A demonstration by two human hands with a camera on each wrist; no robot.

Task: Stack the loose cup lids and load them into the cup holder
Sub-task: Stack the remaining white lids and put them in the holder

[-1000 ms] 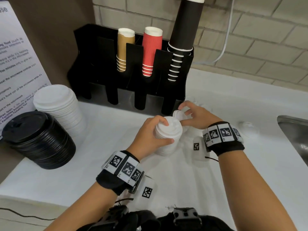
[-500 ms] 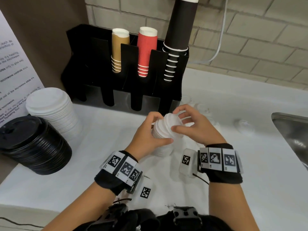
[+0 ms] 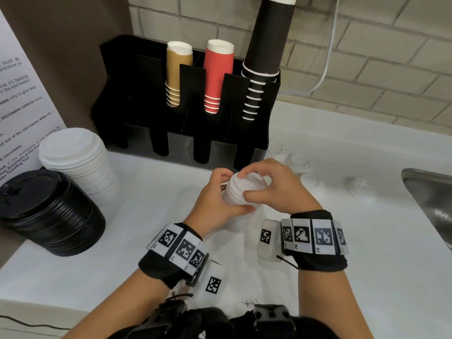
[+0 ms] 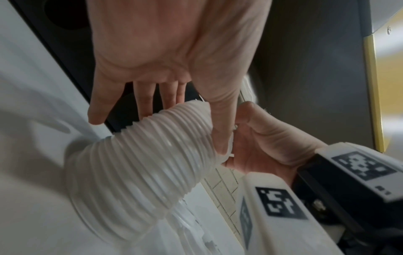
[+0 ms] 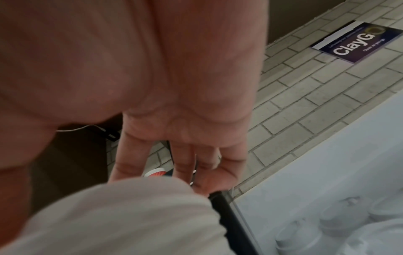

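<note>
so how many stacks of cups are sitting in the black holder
3, side by side in the holder: tan cups leftmost, red cups in the middle, tall black cups rightmost. The slot left of them looks empty.

Head view looks down and forward over the white countertop [image 3: 367, 241] toward the black plastic cup holder [image 3: 137, 94]. Both wrist views sit close, looking along each palm. All three share the ribbed stack of white plastic lids [image 4: 148, 155].

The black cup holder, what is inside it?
The black cup holder shows three cup stacks: tan, red and tall black. Its leftmost slot looks empty; the slot bottoms stay hidden behind its front panels.
</note>
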